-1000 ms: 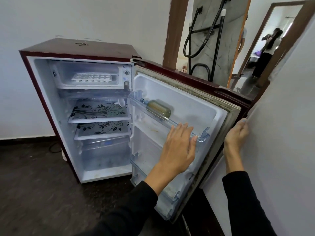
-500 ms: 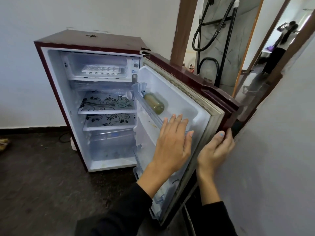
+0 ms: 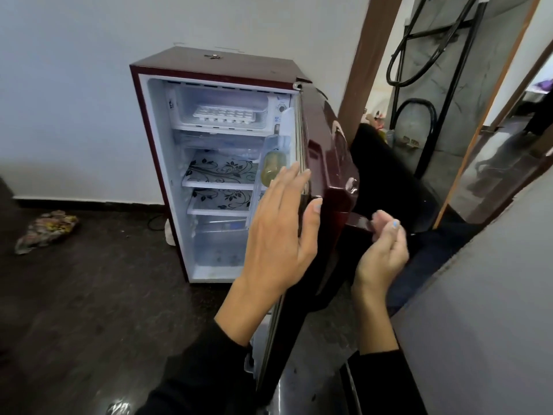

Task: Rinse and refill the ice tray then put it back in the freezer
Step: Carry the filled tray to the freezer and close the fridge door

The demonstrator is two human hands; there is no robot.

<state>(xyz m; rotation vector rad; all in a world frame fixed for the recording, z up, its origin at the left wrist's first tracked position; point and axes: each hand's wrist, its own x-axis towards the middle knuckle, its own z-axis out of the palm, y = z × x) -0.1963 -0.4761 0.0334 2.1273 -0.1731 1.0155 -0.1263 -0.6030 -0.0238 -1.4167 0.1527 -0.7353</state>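
White ice tray (image 3: 224, 114) sits in the freezer (image 3: 220, 107) as the open left hand (image 3: 279, 232) presses the door (image 3: 326, 187); the right hand (image 3: 383, 253) curls loosely, empty.

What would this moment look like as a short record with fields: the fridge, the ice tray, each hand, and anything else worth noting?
fridge: small maroon fridge, door partly open
ice tray: white ice tray lying in the top freezer compartment
left hand: left hand open, flat against the door's inner edge
right hand: right hand loosely curled by the door's outer edge, holding nothing
door shelf: bottle of yellowish liquid
shelves: two floral-patterned shelves
floor: crumpled cloth to the left
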